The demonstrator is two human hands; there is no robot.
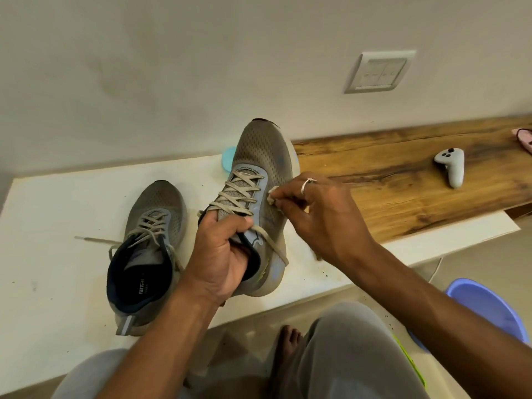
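Observation:
My left hand [221,254] grips a grey laced sneaker [260,156] by its collar, fingers inside the opening, and holds it toe-up above the white board [57,226]. My right hand [319,214], with a ring on one finger, pinches a small whitish wad [273,195] and presses it against the shoe's right side beside the laces. The second grey sneaker [149,246] lies on the board to the left, its laces loose.
A round light-blue lid [228,156] sits behind the held shoe. A wooden shelf [403,174] carries a white game controller [452,165] and a pink item [524,139]. A purple plastic basin [486,309] stands on the floor at right. A wall socket [380,72] is above.

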